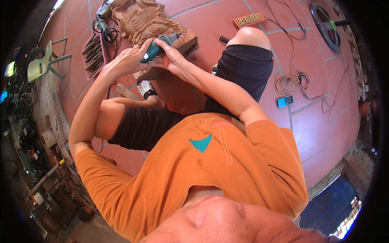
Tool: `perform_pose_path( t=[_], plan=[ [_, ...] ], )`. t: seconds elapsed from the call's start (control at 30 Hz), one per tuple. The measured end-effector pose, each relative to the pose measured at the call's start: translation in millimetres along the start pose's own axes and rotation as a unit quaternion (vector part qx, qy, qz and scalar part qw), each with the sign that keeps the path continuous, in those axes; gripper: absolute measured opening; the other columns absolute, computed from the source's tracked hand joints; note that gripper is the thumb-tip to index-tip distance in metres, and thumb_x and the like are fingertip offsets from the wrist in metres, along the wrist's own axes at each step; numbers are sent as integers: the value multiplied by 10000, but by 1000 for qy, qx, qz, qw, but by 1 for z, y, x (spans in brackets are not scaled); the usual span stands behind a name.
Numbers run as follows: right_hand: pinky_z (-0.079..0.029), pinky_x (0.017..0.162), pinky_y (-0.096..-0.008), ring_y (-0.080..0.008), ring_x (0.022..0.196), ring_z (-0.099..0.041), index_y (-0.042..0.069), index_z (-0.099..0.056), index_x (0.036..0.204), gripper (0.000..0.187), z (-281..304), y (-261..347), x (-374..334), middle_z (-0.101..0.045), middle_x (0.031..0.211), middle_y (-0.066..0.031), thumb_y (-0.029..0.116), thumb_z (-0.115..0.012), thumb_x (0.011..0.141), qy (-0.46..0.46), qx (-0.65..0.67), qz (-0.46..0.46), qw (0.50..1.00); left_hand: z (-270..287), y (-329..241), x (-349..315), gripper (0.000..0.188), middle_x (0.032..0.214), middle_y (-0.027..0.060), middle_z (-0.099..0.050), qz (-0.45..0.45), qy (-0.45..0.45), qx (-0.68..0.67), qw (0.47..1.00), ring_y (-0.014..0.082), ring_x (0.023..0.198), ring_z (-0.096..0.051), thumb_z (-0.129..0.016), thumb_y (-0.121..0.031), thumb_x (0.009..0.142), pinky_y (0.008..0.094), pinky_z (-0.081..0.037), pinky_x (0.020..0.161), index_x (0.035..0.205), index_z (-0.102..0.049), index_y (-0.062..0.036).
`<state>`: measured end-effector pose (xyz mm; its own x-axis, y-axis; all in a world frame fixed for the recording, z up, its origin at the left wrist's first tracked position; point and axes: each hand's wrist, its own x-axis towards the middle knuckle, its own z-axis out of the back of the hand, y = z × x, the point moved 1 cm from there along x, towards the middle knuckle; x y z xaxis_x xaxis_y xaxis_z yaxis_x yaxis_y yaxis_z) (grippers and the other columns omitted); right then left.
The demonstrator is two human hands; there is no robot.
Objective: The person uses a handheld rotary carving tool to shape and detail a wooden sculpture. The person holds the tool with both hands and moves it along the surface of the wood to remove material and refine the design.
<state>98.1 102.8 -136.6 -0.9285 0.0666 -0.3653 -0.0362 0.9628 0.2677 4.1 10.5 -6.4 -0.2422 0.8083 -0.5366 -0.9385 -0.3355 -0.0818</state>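
Observation:
A teal-green handheld rotary tool [153, 51] with a grey nose lies between my two hands, just in front of a carved wooden piece [139, 20]. My left hand [131, 58] reaches it from the left, fingers closed at its side. From the other side my right hand [172, 57] grips the body, thumb across it and palm turned partly up. The nose points away to the upper right, close to the thick wooden block [187, 42] at the carving's near end. Whether a bit is fitted is too small to tell.
A pink tray [106, 56] of wood-handled carving tools stands left, beside a corded power tool [103, 25]. An orange power strip [249, 19], loose cables [289, 81] and a phone [285, 101] lie right on the red tiles. A green chair [40, 68] stands far left.

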Motion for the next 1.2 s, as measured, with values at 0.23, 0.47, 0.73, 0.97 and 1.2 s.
perform_pose_path(
  t=[0.23,0.47,0.73,0.97,1.2],
  plan=[
    [-540,764,-480,-265,866,-627,137,-553,1068,327,-1,-1,-2,-603,962,-58,356,-655,849,-20,1,-2,1000,-8,7,2,926,975,297,-575,-25,-26,-1,999,434,924,-590,-699,-327,768,478,-466,797,1448,-134,-51],
    [-545,771,-475,-258,845,-628,156,-548,1059,306,0,-1,-4,-603,951,-64,356,-649,852,-27,4,-14,1000,-4,4,2,936,974,308,-574,-25,-12,3,1000,438,911,-597,-699,-303,759,476,-475,797,1450,-129,-31],
    [-521,831,-517,-315,941,-639,149,-549,1071,285,-2,-3,-7,-628,1031,-93,339,-629,875,-21,15,-17,1000,-4,6,-2,919,1014,318,-567,-37,-17,-10,999,442,941,-585,-696,-295,760,475,-466,825,1449,-142,-40],
    [-518,838,-518,-313,938,-642,146,-549,1073,287,-2,-3,-8,-630,1016,-99,343,-625,878,-27,14,-14,999,-2,5,-1,903,1038,307,-564,-40,-20,-7,999,433,972,-581,-693,-288,764,468,-458,862,1448,-157,-44],
    [-545,789,-496,-266,881,-630,159,-549,1068,294,-1,-3,-6,-597,968,-61,346,-641,862,-20,14,-17,1000,-2,4,-1,917,1028,305,-567,-36,-14,-6,999,432,966,-583,-697,-282,762,470,-465,847,1453,-142,-45]
  ],
)
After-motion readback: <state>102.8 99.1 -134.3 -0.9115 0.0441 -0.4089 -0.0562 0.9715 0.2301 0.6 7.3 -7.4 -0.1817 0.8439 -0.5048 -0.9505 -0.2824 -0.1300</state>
